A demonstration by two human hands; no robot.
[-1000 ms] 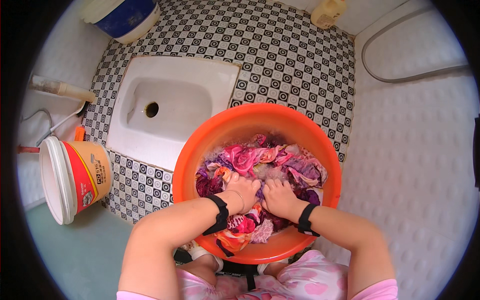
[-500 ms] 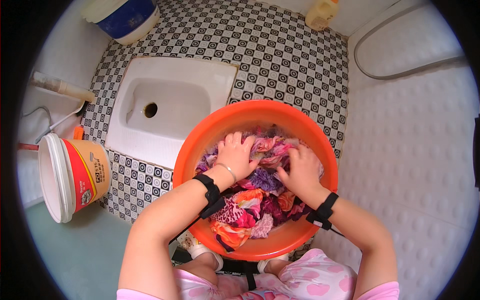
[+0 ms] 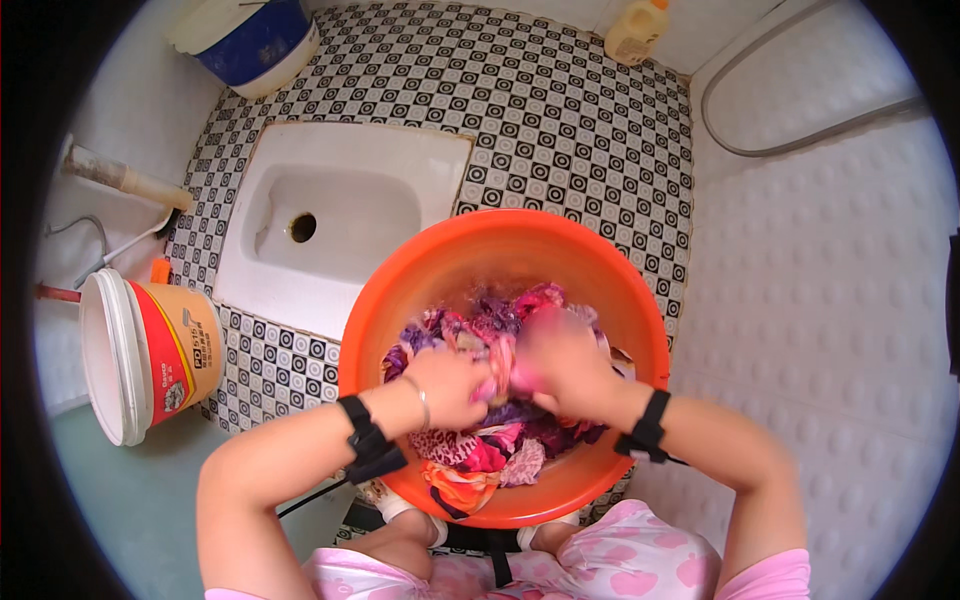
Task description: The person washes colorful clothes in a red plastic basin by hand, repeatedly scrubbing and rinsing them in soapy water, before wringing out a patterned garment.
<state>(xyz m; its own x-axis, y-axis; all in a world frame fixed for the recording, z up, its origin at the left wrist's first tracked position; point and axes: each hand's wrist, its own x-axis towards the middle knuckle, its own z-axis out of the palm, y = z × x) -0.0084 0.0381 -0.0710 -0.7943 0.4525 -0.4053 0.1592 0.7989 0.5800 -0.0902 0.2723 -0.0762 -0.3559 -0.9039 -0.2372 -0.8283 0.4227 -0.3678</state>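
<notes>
A round orange basin (image 3: 600, 240) stands in front of my feet with wet, bunched clothes (image 3: 460, 488) in it, patterned in pink, purple and orange. Over the middle of the basin, a twisted pink cloth (image 3: 501, 365) is stretched between my hands. My left hand (image 3: 450, 388) is closed round its left side, fingers curled inward. On the other side, my right hand (image 3: 568, 368) is closed on the same cloth, its fingers partly smeared by motion. Other garments lie below and around both hands.
A white squat toilet (image 3: 400, 150) is set in the patterned tile floor at the basin's far left. A white-rimmed bucket (image 3: 175, 345) lies at left, and a blue-and-white bucket (image 3: 255, 45) stands behind. A yellowish bottle (image 3: 636, 32) and a grey hose (image 3: 770, 152) are at far right.
My hands were spread on top of the clothes; now both have drawn nearer to me and closer together, their fingers closed on a pink cloth. The clothes have shifted in the basin.
</notes>
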